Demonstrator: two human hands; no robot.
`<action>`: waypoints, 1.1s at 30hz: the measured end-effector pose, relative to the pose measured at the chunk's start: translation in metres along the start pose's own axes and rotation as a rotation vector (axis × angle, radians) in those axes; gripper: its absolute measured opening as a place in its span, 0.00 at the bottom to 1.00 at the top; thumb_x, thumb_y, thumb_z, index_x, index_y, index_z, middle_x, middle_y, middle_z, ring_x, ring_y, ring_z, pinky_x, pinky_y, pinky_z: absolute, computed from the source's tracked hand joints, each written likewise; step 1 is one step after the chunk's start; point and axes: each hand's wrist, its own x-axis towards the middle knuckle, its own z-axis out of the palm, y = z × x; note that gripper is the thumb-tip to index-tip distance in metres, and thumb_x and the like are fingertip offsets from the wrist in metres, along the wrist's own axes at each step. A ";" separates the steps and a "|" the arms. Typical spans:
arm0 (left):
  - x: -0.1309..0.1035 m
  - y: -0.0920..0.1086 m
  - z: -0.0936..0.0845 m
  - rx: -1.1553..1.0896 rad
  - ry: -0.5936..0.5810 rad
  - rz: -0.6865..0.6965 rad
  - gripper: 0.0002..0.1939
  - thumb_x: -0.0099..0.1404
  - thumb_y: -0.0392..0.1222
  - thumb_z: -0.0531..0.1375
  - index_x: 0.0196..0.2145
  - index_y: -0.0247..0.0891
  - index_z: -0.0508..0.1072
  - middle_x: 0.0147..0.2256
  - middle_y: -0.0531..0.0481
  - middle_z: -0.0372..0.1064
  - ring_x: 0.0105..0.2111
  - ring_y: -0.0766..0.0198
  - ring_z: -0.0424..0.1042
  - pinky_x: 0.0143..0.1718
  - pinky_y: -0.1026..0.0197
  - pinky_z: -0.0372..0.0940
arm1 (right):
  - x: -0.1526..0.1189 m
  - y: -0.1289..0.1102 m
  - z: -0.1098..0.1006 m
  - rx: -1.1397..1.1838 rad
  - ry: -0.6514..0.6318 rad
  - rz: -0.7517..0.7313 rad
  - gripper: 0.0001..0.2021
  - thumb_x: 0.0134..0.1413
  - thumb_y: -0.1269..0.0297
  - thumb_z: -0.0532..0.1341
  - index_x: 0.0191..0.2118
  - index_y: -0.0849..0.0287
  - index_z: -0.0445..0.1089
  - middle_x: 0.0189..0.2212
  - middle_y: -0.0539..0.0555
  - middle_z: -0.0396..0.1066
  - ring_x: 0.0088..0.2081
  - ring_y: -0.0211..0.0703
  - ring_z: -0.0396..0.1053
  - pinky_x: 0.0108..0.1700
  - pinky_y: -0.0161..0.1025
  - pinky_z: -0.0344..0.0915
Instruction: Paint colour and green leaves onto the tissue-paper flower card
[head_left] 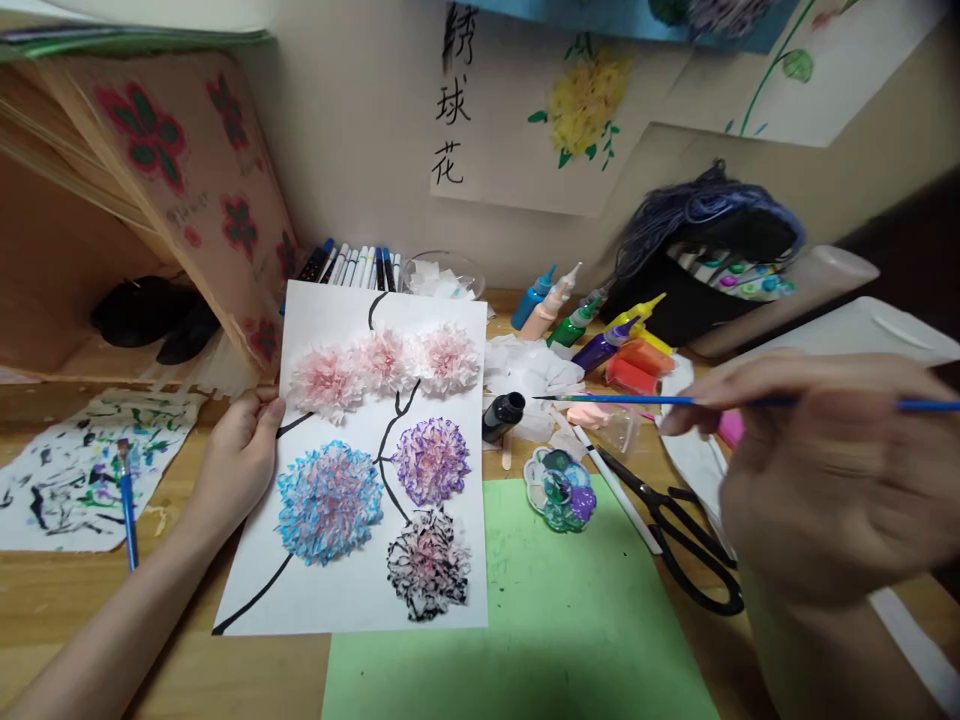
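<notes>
My left hand (244, 450) grips the left edge of a white sheet of paper (337, 600), tilted up off the table. Tissue-paper flowers in pink, blue-tipped, purple-tipped and black-tipped stand on the sheet, joined by black painted branch lines. On the right, my right hand (825, 460) pinches a thin blue paintbrush (780, 403), its dark tip pointing left. That tip hovers just right of the mouth of an uncapped black ink bottle (504, 415), apart from it. Below the bottle lies a flower-shaped paint palette (561, 490) with green and purple paint.
Black-handled scissors (694, 545) and a white marker (619, 490) lie right of the palette. Paint bottles (577, 320) and crumpled tissue (532, 365) sit behind. A green sheet (525, 640) covers the front. Another brush (126, 500) rests on a paint-stained cloth (67, 470) at left.
</notes>
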 end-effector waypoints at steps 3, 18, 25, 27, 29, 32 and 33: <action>0.000 0.002 -0.001 0.009 -0.005 -0.012 0.12 0.61 0.52 0.51 0.35 0.43 0.67 0.35 0.49 0.69 0.39 0.53 0.68 0.41 0.53 0.61 | 0.001 -0.005 0.015 -0.083 -0.015 -0.124 0.15 0.62 0.67 0.50 0.26 0.56 0.68 0.23 0.49 0.65 0.25 0.36 0.64 0.27 0.39 0.58; 0.000 0.005 -0.001 -0.005 -0.015 -0.013 0.12 0.61 0.51 0.51 0.35 0.43 0.67 0.35 0.48 0.69 0.39 0.54 0.67 0.42 0.54 0.60 | 0.007 0.010 0.018 0.039 -0.081 0.029 0.15 0.62 0.64 0.51 0.28 0.55 0.70 0.26 0.50 0.67 0.24 0.37 0.66 0.26 0.38 0.61; -0.001 0.001 0.000 -0.030 -0.018 -0.012 0.11 0.62 0.49 0.52 0.36 0.41 0.67 0.35 0.49 0.69 0.37 0.56 0.67 0.41 0.55 0.59 | -0.004 0.001 0.021 0.254 -0.059 0.098 0.15 0.60 0.68 0.51 0.26 0.57 0.71 0.25 0.51 0.65 0.23 0.38 0.65 0.22 0.39 0.57; -0.001 0.002 0.000 -0.041 -0.016 -0.004 0.10 0.62 0.48 0.52 0.36 0.40 0.67 0.34 0.49 0.68 0.37 0.57 0.67 0.40 0.56 0.59 | -0.014 -0.001 0.024 0.254 -0.192 0.133 0.15 0.61 0.66 0.50 0.26 0.55 0.70 0.25 0.51 0.66 0.25 0.40 0.66 0.25 0.40 0.59; -0.002 0.002 0.001 -0.046 -0.004 0.015 0.10 0.63 0.47 0.52 0.35 0.39 0.67 0.34 0.49 0.68 0.36 0.58 0.67 0.40 0.57 0.59 | -0.023 -0.001 0.028 0.224 -0.329 0.109 0.15 0.61 0.66 0.49 0.27 0.54 0.69 0.26 0.51 0.66 0.27 0.41 0.66 0.29 0.41 0.60; -0.002 0.003 0.002 -0.042 0.008 0.032 0.10 0.63 0.46 0.52 0.36 0.38 0.68 0.34 0.49 0.68 0.36 0.60 0.67 0.40 0.59 0.59 | -0.033 0.002 0.032 0.159 -0.531 0.029 0.14 0.62 0.67 0.48 0.29 0.54 0.67 0.25 0.50 0.66 0.28 0.40 0.65 0.31 0.40 0.59; -0.002 0.004 0.002 -0.045 0.010 0.032 0.10 0.63 0.45 0.52 0.36 0.38 0.68 0.34 0.49 0.68 0.36 0.61 0.67 0.39 0.60 0.59 | -0.034 0.003 0.033 0.140 -0.587 0.012 0.14 0.62 0.67 0.47 0.30 0.55 0.67 0.25 0.50 0.66 0.28 0.39 0.65 0.31 0.40 0.59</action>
